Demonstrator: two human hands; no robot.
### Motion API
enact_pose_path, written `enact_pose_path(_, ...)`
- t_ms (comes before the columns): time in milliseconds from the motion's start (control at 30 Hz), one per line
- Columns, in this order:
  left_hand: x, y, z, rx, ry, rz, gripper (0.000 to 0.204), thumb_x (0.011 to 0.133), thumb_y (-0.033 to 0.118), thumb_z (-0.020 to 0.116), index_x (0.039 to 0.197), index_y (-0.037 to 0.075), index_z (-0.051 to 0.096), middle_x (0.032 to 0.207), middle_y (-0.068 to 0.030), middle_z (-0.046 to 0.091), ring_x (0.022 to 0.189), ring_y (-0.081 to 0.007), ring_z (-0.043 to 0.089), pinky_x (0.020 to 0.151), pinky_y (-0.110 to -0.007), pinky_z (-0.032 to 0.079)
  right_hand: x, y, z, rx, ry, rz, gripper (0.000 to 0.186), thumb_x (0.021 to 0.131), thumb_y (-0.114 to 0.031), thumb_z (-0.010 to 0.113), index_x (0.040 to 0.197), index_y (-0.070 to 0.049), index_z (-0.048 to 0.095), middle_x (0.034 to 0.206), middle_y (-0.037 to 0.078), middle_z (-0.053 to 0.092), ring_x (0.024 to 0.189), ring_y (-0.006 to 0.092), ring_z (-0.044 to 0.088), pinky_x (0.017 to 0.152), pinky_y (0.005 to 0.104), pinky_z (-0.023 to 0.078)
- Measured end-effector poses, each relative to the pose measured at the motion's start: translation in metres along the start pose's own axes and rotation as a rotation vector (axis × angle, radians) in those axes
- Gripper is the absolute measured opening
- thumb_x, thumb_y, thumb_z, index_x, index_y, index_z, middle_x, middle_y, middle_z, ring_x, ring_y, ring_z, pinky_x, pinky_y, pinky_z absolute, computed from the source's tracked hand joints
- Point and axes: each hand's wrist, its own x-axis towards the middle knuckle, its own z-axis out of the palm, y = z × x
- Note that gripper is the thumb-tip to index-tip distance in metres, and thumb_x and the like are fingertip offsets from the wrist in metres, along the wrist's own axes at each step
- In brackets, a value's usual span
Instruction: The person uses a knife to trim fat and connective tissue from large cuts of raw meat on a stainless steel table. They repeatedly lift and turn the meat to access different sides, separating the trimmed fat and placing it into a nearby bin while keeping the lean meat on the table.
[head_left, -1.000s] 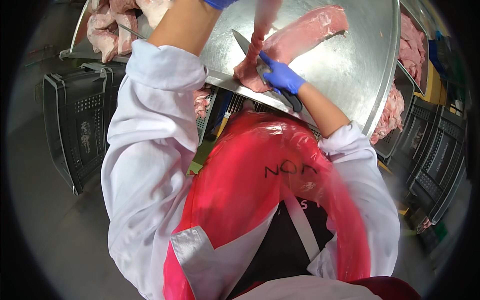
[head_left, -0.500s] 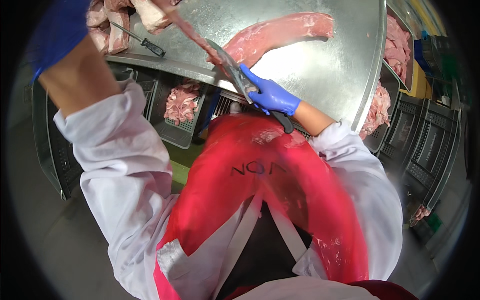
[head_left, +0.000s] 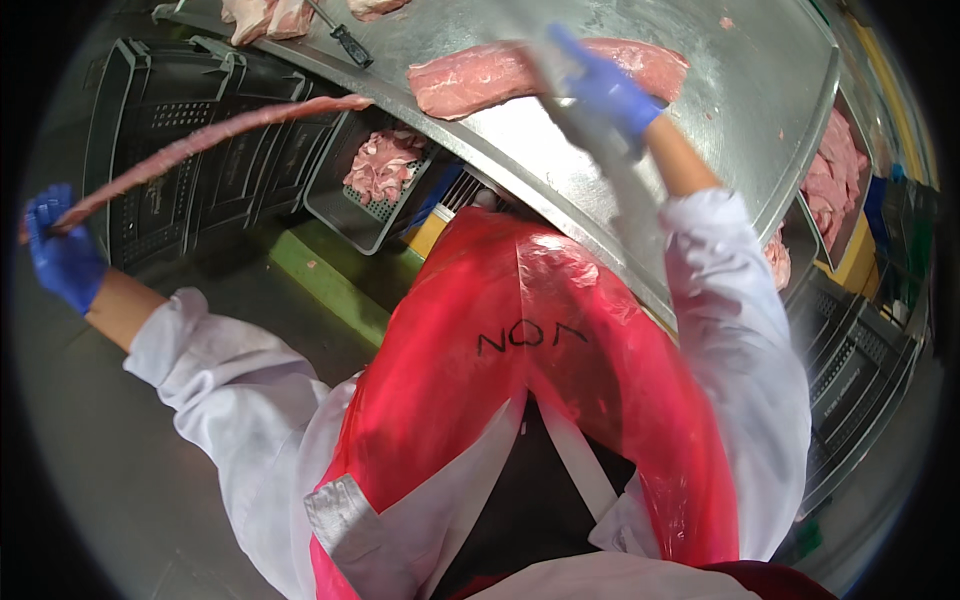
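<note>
Far out to the left, past the table, my left hand (head_left: 65, 255) in a blue glove is closed on one end of a long, thin strip of meat (head_left: 210, 135). The strip stretches rightward, its other end near the table's edge. Over the steel table (head_left: 720, 130), my blue-gloved right hand (head_left: 615, 95) grips a knife (head_left: 548, 85). Motion smears the blade, and the handle is mostly hidden by the hand. Behind the knife and hand lies a trimmed pink meat loin (head_left: 465, 80), flat on the steel.
A black-handled tool with a thin metal rod (head_left: 350, 45) lies near pale meat pieces (head_left: 255, 18). Below the table edge stands a crate of trimmings (head_left: 383, 165). Dark crates (head_left: 180, 110) stand left; more meat (head_left: 832, 175) fills a tray at right. A green ledge (head_left: 320, 285) runs below.
My left hand has swung down and outward, carrying the strip off the table. My right hand has moved up and right with the knife, over the loin, which now lies straighter.
</note>
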Motion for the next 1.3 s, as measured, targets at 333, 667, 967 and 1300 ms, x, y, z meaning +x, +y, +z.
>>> enact_pose_path(333, -0.216, -0.289, 0.099, 1.152, -0.357, 0.314, 0.051, 0.071, 0.028, 0.078, 0.112, 0.001, 0.064, 0.108, -0.0206, 0.065, 0.098, -0.0389, 0.063, 0.087, -0.047, 0.050, 0.057, 0.142, -0.097, -0.504, 0.346, 0.094, 0.080, 0.091, -0.019, 0.058, 0.160, -0.032, 0.021, 0.104, 0.019, 0.072, 0.088, 0.0242, 0.071, 0.079, 0.0366, 0.057)
enact_pose_path(667, -0.342, -0.374, 0.377, 1.235, -0.893, 0.557, 0.088, 0.086, 0.037, 0.066, 0.158, 0.011, 0.023, 0.164, -0.0226, 0.016, 0.150, -0.0437, 0.017, 0.119, -0.058, 0.017, -0.092, 0.075, -0.030, -0.052, 0.549, 0.476, 0.079, 0.093, -0.020, 0.056, 0.161, -0.025, 0.017, 0.086, 0.019, 0.073, 0.075, 0.0277, 0.073, 0.075, 0.0382, 0.057)
enact_pose_path(967, -0.350, -0.343, 0.375, 0.486, -0.476, 0.066, 0.092, 0.084, 0.022, 0.074, 0.153, -0.001, 0.019, 0.148, -0.0266, 0.036, 0.135, -0.0447, 0.037, 0.113, -0.054, 0.028, -0.048, 0.029, -0.008, -0.492, 0.208, 0.295, 0.077, 0.091, -0.015, 0.052, 0.159, -0.036, 0.022, 0.089, 0.024, 0.069, 0.074, 0.0386, 0.069, 0.073, 0.0458, 0.057)
enact_pose_path(1300, -0.347, -0.328, 0.302, 0.393, -0.292, 0.145, 0.075, 0.083, 0.013, 0.076, 0.144, -0.001, 0.034, 0.126, -0.0181, 0.052, 0.114, -0.0307, 0.052, 0.092, -0.042, 0.047, -0.120, 0.015, -0.003, -0.732, -0.132, 0.430, 0.074, 0.093, -0.011, 0.044, 0.160, -0.027, 0.018, 0.085, 0.029, 0.068, 0.076, 0.0404, 0.070, 0.071, 0.0495, 0.054)
